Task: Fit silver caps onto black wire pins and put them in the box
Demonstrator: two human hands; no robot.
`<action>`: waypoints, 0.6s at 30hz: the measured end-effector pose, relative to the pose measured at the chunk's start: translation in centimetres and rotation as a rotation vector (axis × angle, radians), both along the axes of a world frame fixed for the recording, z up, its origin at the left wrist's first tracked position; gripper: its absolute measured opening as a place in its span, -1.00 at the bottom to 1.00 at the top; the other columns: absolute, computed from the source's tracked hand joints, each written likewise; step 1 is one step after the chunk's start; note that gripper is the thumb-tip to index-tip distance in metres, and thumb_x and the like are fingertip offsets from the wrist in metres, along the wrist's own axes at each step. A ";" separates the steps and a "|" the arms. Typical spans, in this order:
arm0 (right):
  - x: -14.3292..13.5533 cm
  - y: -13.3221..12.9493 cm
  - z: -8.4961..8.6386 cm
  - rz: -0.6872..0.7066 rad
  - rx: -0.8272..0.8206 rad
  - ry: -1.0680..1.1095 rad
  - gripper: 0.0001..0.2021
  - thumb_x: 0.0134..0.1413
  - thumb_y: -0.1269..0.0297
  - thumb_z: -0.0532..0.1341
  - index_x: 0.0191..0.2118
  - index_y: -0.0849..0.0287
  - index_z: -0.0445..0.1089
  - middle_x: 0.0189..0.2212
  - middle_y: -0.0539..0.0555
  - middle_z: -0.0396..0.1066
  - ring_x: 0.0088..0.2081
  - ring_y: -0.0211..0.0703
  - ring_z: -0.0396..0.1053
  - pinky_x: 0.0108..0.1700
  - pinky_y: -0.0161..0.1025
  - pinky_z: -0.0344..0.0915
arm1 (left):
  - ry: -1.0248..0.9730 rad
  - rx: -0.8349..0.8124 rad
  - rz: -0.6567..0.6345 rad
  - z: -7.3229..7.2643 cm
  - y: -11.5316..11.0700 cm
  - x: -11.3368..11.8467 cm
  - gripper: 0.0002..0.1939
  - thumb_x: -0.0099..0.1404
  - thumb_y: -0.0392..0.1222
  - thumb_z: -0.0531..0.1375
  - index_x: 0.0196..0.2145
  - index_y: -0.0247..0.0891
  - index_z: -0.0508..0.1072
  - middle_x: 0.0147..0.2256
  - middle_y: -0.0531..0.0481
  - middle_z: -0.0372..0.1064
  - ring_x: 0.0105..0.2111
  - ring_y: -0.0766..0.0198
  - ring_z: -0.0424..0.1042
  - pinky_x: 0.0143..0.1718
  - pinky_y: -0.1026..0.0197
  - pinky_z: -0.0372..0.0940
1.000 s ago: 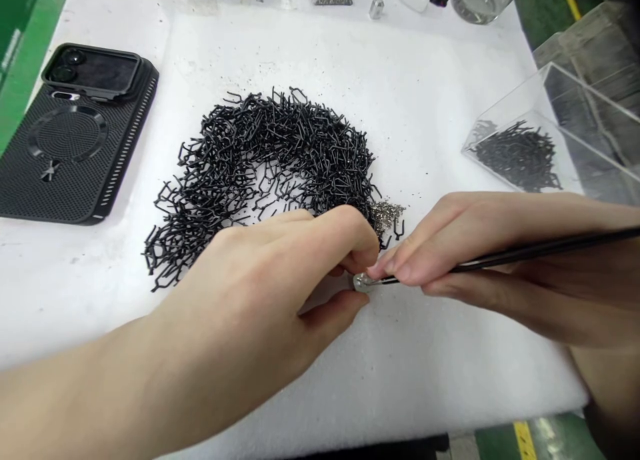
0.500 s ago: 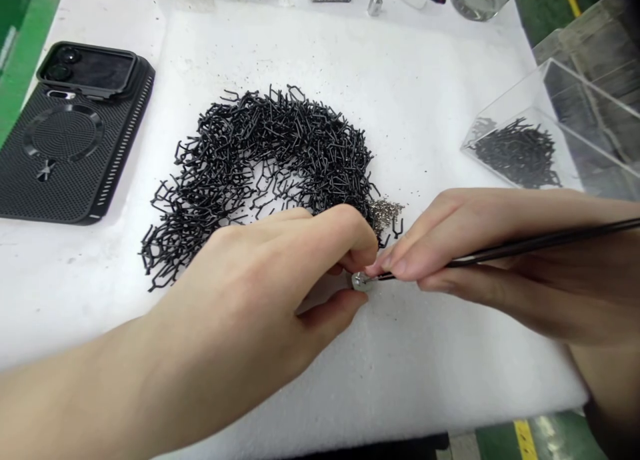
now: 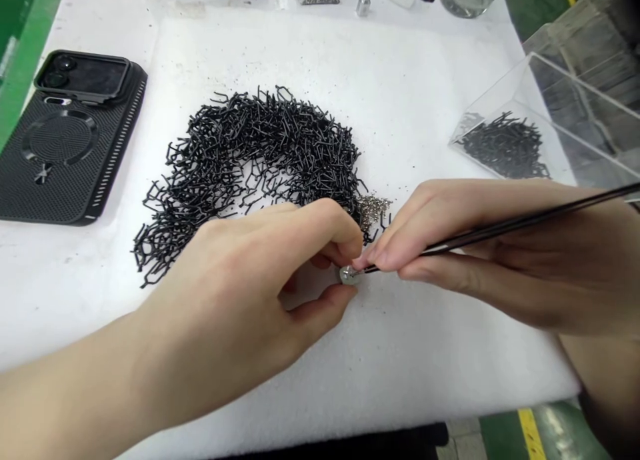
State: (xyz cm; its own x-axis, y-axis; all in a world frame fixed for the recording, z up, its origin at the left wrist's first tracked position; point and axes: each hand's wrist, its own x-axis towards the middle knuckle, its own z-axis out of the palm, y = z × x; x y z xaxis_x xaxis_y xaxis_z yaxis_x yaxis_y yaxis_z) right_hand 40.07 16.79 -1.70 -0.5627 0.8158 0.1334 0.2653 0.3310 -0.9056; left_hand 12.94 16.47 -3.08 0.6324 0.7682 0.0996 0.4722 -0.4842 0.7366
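In the head view, the left hand (image 3: 255,273) curls over the bench (image 3: 415,373), its thumb and forefinger pinched around a small clear piece (image 3: 348,275). The piece sits just in front of the thumb tip, low at the near right end of the pile; the far finger's contact is partly hidden, so how firm that pinch is I can't fairly tell. The right hand (image 3: 493,273) is clamped on black tweezers (image 3: 500,230), fingertips together near the front of the shaft, and the tips meet the clear piece.

Compared with a second ago, the tweezers' rear end rides higher, so the shaft slopes more steeply down to the left, while the tips remain at the same piece. That suggests a change of angle rather than a move elsewhere. The whole scene also sits slightly further left, probably from the head turning.

Beyond the left hand, black forked pins (image 3: 280,130) lie in an arched pile, with tiny metallic bits (image 3: 373,210) beside its right end. A clear acrylic box (image 3: 575,81) at the right holds more dark pins (image 3: 505,143). A phone in a black case (image 3: 70,147) lies at the left.
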 end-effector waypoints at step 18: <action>-0.3 0.1 0.0 -0.005 -0.016 0.011 -0.91 0.41 0.36 0.50 -0.18 0.02 0.71 -0.24 -0.02 0.76 -0.21 -0.18 0.74 -0.21 -0.29 0.69 | 0.013 -0.013 0.002 -0.1 0.2 -0.1 -0.81 0.45 -0.29 0.31 -0.06 -0.02 0.53 -0.32 0.30 0.56 -0.43 0.46 0.48 -0.30 0.35 0.34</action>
State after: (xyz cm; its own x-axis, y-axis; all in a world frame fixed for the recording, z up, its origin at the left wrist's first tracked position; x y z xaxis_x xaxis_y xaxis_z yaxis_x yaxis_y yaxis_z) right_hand 39.78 16.88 -1.74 -0.5570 0.8208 0.1265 0.2565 0.3149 -0.9138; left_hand 12.81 16.64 -3.13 0.6316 0.7709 0.0817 0.4828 -0.4737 0.7366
